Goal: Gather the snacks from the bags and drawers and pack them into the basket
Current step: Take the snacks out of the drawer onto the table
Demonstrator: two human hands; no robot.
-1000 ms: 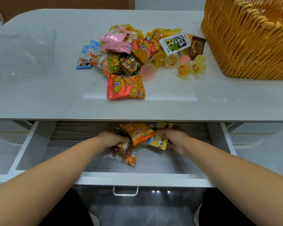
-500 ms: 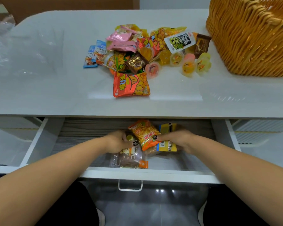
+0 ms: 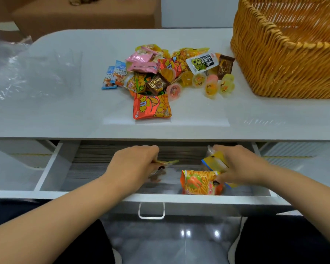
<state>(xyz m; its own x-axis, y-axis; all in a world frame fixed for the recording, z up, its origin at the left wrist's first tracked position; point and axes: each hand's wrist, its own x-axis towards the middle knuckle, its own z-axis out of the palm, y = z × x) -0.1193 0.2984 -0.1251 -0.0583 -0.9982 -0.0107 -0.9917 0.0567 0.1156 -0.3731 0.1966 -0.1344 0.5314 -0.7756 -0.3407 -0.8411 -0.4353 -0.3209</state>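
Observation:
Both my hands are inside the open white drawer (image 3: 50, 168) under the table. My left hand (image 3: 133, 164) grips a clear snack packet (image 3: 166, 163) with brown pieces, mostly hidden under the fingers. My right hand (image 3: 236, 164) holds a yellow snack packet (image 3: 213, 162) and pinches the top of an orange chip bag (image 3: 198, 182) that hangs near the drawer's front. On the tabletop lies a pile of snacks (image 3: 160, 77): pink, blue, brown and orange packets and several jelly cups (image 3: 210, 88). The woven wicker basket (image 3: 286, 60) stands at the back right.
A crumpled clear plastic bag (image 3: 17, 73) lies on the table's left side. The drawer front carries a metal handle (image 3: 151, 210). A brown sofa or box (image 3: 84, 14) stands behind the white table (image 3: 65, 115). My dark-trousered knees sit below the drawer.
My hands have drawn apart, each carrying packets. The orange chip bag moved right and down with my right hand; the clear packet lifted with my left. The camera tilted up.

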